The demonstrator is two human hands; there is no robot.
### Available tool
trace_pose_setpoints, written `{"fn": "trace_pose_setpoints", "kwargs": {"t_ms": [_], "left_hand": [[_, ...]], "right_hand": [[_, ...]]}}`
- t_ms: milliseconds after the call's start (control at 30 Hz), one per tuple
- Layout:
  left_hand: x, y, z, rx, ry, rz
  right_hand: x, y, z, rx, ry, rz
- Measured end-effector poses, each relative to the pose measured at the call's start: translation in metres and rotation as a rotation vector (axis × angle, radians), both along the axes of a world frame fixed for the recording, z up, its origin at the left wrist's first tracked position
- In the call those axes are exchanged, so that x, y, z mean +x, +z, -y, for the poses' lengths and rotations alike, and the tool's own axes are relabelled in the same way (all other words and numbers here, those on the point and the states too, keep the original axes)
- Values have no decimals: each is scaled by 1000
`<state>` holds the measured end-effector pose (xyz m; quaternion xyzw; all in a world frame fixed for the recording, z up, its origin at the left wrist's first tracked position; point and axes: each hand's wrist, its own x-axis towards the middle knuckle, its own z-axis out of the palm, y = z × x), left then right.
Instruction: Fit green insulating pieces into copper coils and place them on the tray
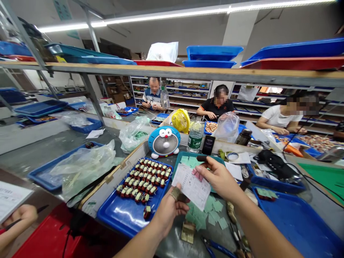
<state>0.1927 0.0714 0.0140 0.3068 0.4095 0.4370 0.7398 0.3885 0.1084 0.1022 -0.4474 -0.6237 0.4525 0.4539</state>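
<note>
A white printed paper slip with a pink patch on its top edge is held up in front of me. My left hand pinches its lower left side between thumb and fingers. At the upper right, the closed fingers of my right hand grip the slip by the pink part. Dark covers sit on some of my fingertips. Below the paper lie many pale green paper squares, some reaching into a teal tray. Left of my hands, a blue tray bears rows of small wound coils.
Blue-handled pliers lie at the front. A cartoon fan, water bottle and phone stand behind. Another blue tray is at right. A co-worker's hand holds papers at far left. Several people sit opposite, beneath a shelf.
</note>
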Motion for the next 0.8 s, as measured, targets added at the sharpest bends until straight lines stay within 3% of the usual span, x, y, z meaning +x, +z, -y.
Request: {"fn": "trace_pose_setpoints", "kwargs": {"t_ms": [200, 567, 800], "left_hand": [[2, 3, -8, 44, -6, 96], [0, 7, -13, 33, -77, 262], [10, 19, -27, 159, 89, 224]], "right_hand": [[5, 10, -4, -14, 42, -79], [13, 11, -8, -146, 134, -182], [15, 26, -32, -74, 139, -53]]}}
